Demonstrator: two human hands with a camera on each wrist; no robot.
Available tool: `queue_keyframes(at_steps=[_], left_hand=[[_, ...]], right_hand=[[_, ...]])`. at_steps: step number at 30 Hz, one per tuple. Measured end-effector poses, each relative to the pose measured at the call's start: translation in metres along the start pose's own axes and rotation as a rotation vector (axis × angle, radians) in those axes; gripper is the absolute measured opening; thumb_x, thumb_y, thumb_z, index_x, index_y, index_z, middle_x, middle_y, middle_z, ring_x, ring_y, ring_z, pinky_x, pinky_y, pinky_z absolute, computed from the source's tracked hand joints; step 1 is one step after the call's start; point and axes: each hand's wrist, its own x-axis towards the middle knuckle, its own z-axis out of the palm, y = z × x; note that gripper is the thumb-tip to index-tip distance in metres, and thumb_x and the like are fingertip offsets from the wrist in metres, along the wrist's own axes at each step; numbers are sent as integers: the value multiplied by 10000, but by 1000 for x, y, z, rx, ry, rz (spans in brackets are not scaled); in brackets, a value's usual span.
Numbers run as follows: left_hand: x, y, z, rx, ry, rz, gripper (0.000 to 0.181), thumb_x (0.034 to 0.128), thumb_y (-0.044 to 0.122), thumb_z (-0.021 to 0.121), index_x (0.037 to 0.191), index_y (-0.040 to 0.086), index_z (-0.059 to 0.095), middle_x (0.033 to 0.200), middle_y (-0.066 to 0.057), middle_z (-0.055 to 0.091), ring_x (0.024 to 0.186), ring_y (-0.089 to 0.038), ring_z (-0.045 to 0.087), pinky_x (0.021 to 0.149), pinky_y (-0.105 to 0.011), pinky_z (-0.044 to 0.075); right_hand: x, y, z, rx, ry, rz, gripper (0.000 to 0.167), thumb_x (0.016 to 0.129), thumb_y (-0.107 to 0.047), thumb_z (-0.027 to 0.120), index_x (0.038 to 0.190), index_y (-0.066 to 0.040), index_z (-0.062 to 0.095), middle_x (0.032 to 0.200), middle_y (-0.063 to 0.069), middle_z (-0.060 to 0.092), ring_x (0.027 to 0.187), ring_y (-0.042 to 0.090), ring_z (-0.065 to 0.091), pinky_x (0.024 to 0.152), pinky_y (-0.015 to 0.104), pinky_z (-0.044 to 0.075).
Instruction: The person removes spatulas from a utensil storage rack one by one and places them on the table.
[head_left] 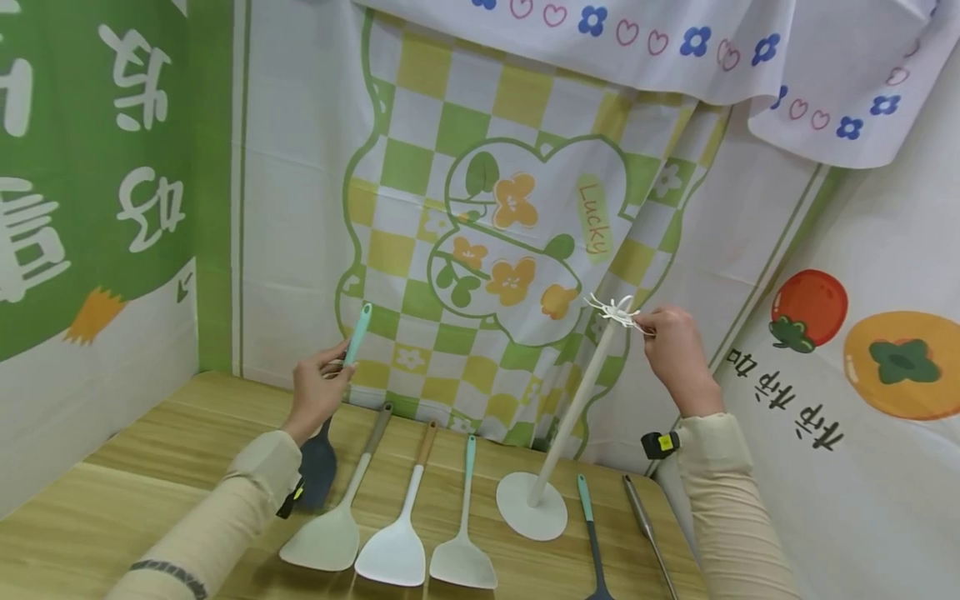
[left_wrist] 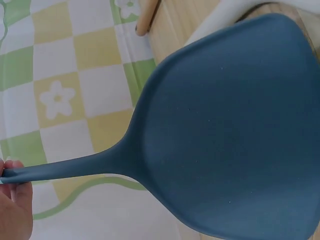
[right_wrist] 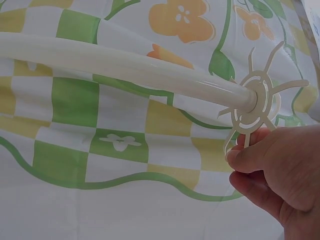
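My left hand (head_left: 318,390) holds a dark blue turner (head_left: 318,471) by its teal handle, the handle end pointing up and the blade down. In the left wrist view the broad blade (left_wrist: 230,125) fills much of the picture, with the fingers at the handle's far left. A white utensil rack (head_left: 573,408) stands to the right on a round base, topped by a ring of hooks (right_wrist: 270,105). My right hand (head_left: 675,354) pinches one of those hooks between thumb and fingers. No utensil is seen hanging from the hooks.
On the wooden table (head_left: 97,500) lie a grey-green turner (head_left: 326,537), a white turner (head_left: 393,554) and a pale turner (head_left: 463,560) with a teal handle. Right of the rack lie a dark utensil (head_left: 595,542) and a metal-handled utensil (head_left: 641,512). A checked cloth (head_left: 420,158) hangs behind.
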Motion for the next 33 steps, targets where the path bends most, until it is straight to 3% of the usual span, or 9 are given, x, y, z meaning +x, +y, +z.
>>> queue_keyframes(at_steps=[7, 15, 21, 33], left_hand=[[-2, -8, -10, 38, -27, -38, 484, 954, -54, 652, 1424, 23, 568, 1208, -303, 650, 1039, -457, 691, 724, -139, 583], [-4, -11, -21, 90, -50, -51, 479, 947, -84, 633, 1416, -17, 563, 1180, -327, 637, 1025, -500, 685, 658, -105, 553], [-7, -12, -27, 133, -54, -92, 476, 962, -32, 646, 1428, 4, 558, 1195, -322, 636, 1053, -490, 681, 643, -97, 526], [-9, -22, -33, 130, -55, -148, 481, 974, 0, 644, 1444, 20, 544, 1223, -302, 619, 1084, -473, 675, 649, -129, 546]], right_hand=[[-1, 0, 0, 4, 1, 2, 291, 843, 221, 595, 1040, 89, 763, 916, 268, 681, 854, 436, 638, 732, 531, 573], [-1, 0, 0, 7, 8, 2, 270, 855, 208, 604, 1049, 98, 756, 906, 269, 681, 842, 435, 637, 725, 527, 573], [0, 1, 0, 3, 2, 6, 279, 858, 205, 601, 1059, 90, 757, 918, 268, 688, 852, 434, 640, 736, 529, 574], [0, 2, 2, 7, 21, -10, 281, 850, 211, 596, 1029, 81, 770, 884, 258, 688, 825, 426, 635, 722, 524, 570]])
